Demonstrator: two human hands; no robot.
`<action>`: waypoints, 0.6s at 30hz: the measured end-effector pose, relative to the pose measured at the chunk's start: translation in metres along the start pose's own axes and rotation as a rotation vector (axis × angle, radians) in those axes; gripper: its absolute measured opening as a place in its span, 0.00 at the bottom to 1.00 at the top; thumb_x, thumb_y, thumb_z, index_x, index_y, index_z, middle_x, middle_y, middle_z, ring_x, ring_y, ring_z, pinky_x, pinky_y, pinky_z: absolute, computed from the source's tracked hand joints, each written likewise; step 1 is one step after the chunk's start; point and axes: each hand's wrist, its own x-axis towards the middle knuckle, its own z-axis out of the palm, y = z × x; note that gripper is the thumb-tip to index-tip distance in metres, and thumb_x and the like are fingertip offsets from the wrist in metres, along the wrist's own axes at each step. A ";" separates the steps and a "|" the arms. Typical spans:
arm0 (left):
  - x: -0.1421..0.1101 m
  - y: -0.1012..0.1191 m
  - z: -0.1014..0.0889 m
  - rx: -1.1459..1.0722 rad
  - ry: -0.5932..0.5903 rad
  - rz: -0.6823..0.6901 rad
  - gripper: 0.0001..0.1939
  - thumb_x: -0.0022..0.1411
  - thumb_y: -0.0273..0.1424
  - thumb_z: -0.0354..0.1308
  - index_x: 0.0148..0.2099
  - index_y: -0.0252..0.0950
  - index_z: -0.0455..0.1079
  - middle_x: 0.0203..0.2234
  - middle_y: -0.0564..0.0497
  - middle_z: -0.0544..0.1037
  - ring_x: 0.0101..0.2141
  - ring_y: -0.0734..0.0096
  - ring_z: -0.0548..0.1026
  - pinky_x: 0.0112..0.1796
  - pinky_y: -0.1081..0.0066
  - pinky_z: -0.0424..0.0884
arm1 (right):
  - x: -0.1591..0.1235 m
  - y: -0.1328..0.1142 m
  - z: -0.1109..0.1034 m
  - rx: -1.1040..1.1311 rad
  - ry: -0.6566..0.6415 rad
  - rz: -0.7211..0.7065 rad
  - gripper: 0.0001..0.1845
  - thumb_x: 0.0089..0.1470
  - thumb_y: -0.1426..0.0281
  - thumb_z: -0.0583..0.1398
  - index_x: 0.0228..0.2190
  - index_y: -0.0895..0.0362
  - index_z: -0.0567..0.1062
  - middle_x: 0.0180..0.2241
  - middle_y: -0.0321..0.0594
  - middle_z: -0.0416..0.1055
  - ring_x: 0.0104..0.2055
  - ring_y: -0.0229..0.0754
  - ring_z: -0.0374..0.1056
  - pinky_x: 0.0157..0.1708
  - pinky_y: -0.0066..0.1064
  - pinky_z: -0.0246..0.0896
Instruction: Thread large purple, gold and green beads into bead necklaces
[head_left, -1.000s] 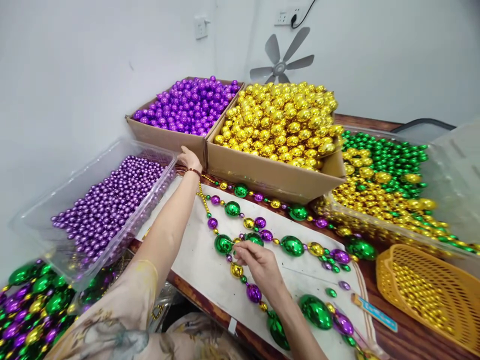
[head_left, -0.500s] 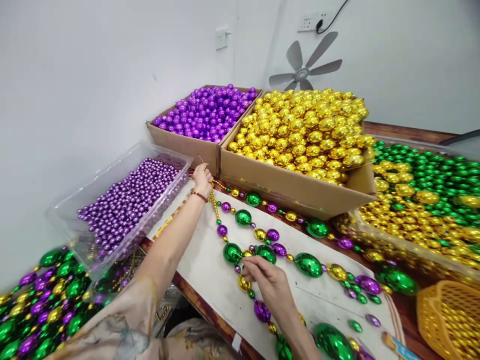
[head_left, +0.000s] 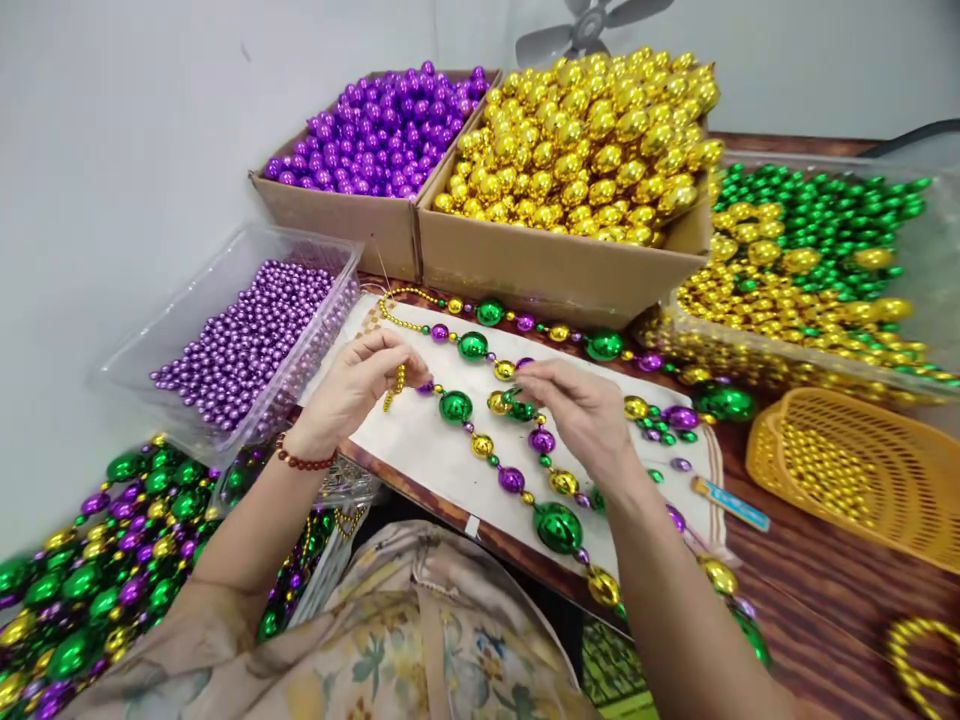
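Observation:
My left hand (head_left: 364, 385), wearing a dark red beaded bracelet, pinches a bead strand; a short tail of small gold beads (head_left: 398, 385) hangs from its fingers. From there the strand runs right through a green bead (head_left: 455, 407), a purple bead (head_left: 511, 480) and a large green bead (head_left: 557, 527). The fingers of my right hand (head_left: 581, 415) are pinched together at another run of beads, with a purple bead (head_left: 541, 440) and a gold bead (head_left: 562, 482) below them. Whether both runs are one strand is hidden. Another bead strand (head_left: 472, 346) lies behind on the white mat (head_left: 420, 455).
Cardboard boxes of purple beads (head_left: 382, 130) and gold beads (head_left: 585, 150) stand at the back. A clear tub (head_left: 180, 275) of small purple beads sits left. To the right are a green-and-gold bead tub (head_left: 810, 235), a yellow basket (head_left: 892, 490) and a blue-handled cutter (head_left: 739, 505).
My left hand has come back from the far end of the mat toward me, bringing a strand. My right hand has moved up and rightward in the picture. The view has tilted down.

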 end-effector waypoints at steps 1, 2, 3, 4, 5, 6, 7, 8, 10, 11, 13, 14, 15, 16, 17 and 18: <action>-0.005 -0.005 0.000 0.060 -0.003 0.015 0.08 0.60 0.35 0.66 0.31 0.37 0.76 0.30 0.48 0.79 0.37 0.64 0.79 0.44 0.62 0.75 | 0.003 -0.009 -0.002 -0.027 0.001 -0.047 0.10 0.56 0.61 0.64 0.29 0.53 0.82 0.29 0.40 0.77 0.30 0.43 0.72 0.32 0.35 0.69; -0.009 -0.010 0.001 0.123 0.005 0.050 0.08 0.60 0.35 0.66 0.31 0.37 0.76 0.32 0.47 0.80 0.41 0.62 0.79 0.48 0.61 0.73 | 0.006 -0.018 -0.004 -0.045 -0.010 -0.082 0.10 0.56 0.61 0.64 0.29 0.52 0.82 0.30 0.40 0.77 0.31 0.43 0.71 0.32 0.35 0.68; -0.013 -0.014 0.003 0.181 0.019 0.101 0.08 0.60 0.35 0.66 0.31 0.38 0.77 0.34 0.47 0.81 0.46 0.61 0.78 0.52 0.61 0.72 | 0.010 -0.027 -0.006 -0.054 -0.038 -0.104 0.10 0.56 0.61 0.64 0.29 0.52 0.82 0.30 0.40 0.77 0.30 0.42 0.71 0.31 0.34 0.68; -0.015 -0.017 0.005 0.223 0.031 0.148 0.07 0.60 0.36 0.66 0.32 0.39 0.77 0.36 0.47 0.81 0.49 0.61 0.77 0.55 0.61 0.70 | 0.013 -0.034 -0.007 -0.056 -0.078 -0.115 0.11 0.56 0.60 0.64 0.29 0.52 0.82 0.30 0.40 0.76 0.30 0.42 0.70 0.31 0.33 0.67; -0.017 -0.019 0.008 0.237 0.032 0.176 0.07 0.61 0.36 0.66 0.32 0.39 0.77 0.36 0.48 0.81 0.49 0.61 0.77 0.55 0.62 0.70 | 0.018 -0.039 -0.007 -0.051 -0.123 -0.119 0.11 0.55 0.60 0.64 0.29 0.53 0.82 0.29 0.40 0.76 0.29 0.41 0.70 0.30 0.32 0.66; -0.017 -0.022 0.010 0.224 0.020 0.174 0.08 0.61 0.37 0.66 0.33 0.39 0.77 0.35 0.48 0.81 0.47 0.63 0.78 0.52 0.63 0.72 | 0.022 -0.042 -0.006 -0.041 -0.166 -0.116 0.12 0.55 0.59 0.64 0.29 0.53 0.82 0.28 0.39 0.76 0.28 0.39 0.70 0.30 0.31 0.66; -0.015 -0.026 0.013 0.192 0.001 0.147 0.08 0.61 0.38 0.66 0.34 0.39 0.76 0.32 0.49 0.80 0.41 0.65 0.79 0.46 0.65 0.75 | 0.027 -0.042 -0.004 -0.025 -0.202 -0.108 0.12 0.55 0.59 0.64 0.28 0.54 0.82 0.28 0.38 0.75 0.27 0.38 0.69 0.29 0.31 0.65; -0.012 -0.031 0.016 0.151 -0.017 0.101 0.09 0.60 0.39 0.66 0.35 0.38 0.76 0.28 0.50 0.79 0.34 0.68 0.79 0.39 0.68 0.76 | 0.032 -0.041 0.000 -0.005 -0.227 -0.098 0.13 0.54 0.59 0.64 0.28 0.54 0.82 0.27 0.38 0.75 0.26 0.37 0.69 0.29 0.30 0.65; -0.004 -0.046 0.021 0.090 -0.039 -0.004 0.12 0.58 0.39 0.68 0.35 0.36 0.76 0.23 0.52 0.77 0.23 0.74 0.75 0.27 0.73 0.72 | 0.041 -0.035 0.011 0.044 -0.268 -0.077 0.12 0.53 0.60 0.64 0.27 0.56 0.81 0.26 0.37 0.75 0.25 0.35 0.68 0.28 0.28 0.64; 0.001 -0.055 0.024 0.075 -0.036 -0.044 0.13 0.55 0.39 0.69 0.35 0.35 0.77 0.22 0.52 0.76 0.19 0.76 0.73 0.23 0.74 0.69 | 0.045 -0.031 0.018 0.069 -0.289 -0.064 0.12 0.52 0.61 0.63 0.26 0.56 0.80 0.26 0.36 0.75 0.24 0.34 0.68 0.27 0.27 0.63; 0.011 -0.074 0.028 0.052 -0.006 -0.100 0.14 0.51 0.38 0.70 0.36 0.33 0.78 0.20 0.53 0.76 0.16 0.77 0.70 0.20 0.75 0.65 | 0.052 -0.023 0.033 0.110 -0.321 -0.036 0.10 0.51 0.64 0.63 0.26 0.57 0.80 0.25 0.36 0.74 0.24 0.34 0.68 0.25 0.26 0.62; 0.015 -0.082 0.029 0.038 0.014 -0.120 0.14 0.50 0.37 0.70 0.36 0.33 0.78 0.20 0.53 0.76 0.16 0.77 0.70 0.19 0.75 0.65 | 0.055 -0.020 0.039 0.130 -0.332 -0.022 0.09 0.50 0.66 0.62 0.26 0.58 0.80 0.24 0.35 0.74 0.24 0.34 0.68 0.25 0.25 0.62; 0.018 -0.090 0.030 0.025 0.038 -0.131 0.14 0.49 0.36 0.70 0.37 0.32 0.79 0.19 0.53 0.76 0.15 0.77 0.70 0.19 0.75 0.65 | 0.058 -0.018 0.045 0.149 -0.341 -0.009 0.08 0.50 0.66 0.62 0.26 0.58 0.79 0.24 0.35 0.73 0.24 0.34 0.68 0.24 0.24 0.62; 0.020 -0.095 0.031 0.015 0.060 -0.135 0.14 0.49 0.35 0.70 0.37 0.32 0.79 0.19 0.53 0.76 0.15 0.77 0.70 0.19 0.75 0.65 | 0.061 -0.016 0.049 0.167 -0.347 0.000 0.08 0.50 0.67 0.62 0.26 0.59 0.79 0.23 0.34 0.72 0.24 0.33 0.69 0.24 0.24 0.62; 0.022 -0.099 0.031 0.011 0.072 -0.135 0.13 0.49 0.34 0.69 0.37 0.32 0.79 0.19 0.53 0.76 0.16 0.77 0.69 0.20 0.75 0.65 | 0.064 -0.015 0.053 0.183 -0.352 0.004 0.08 0.49 0.68 0.62 0.26 0.59 0.79 0.22 0.34 0.71 0.24 0.33 0.68 0.24 0.23 0.62; 0.024 -0.101 0.030 0.012 0.074 -0.136 0.13 0.49 0.34 0.69 0.37 0.32 0.79 0.19 0.53 0.76 0.16 0.77 0.69 0.20 0.75 0.65 | 0.068 -0.014 0.056 0.195 -0.356 0.004 0.08 0.49 0.68 0.62 0.25 0.59 0.78 0.22 0.34 0.71 0.23 0.33 0.68 0.24 0.23 0.61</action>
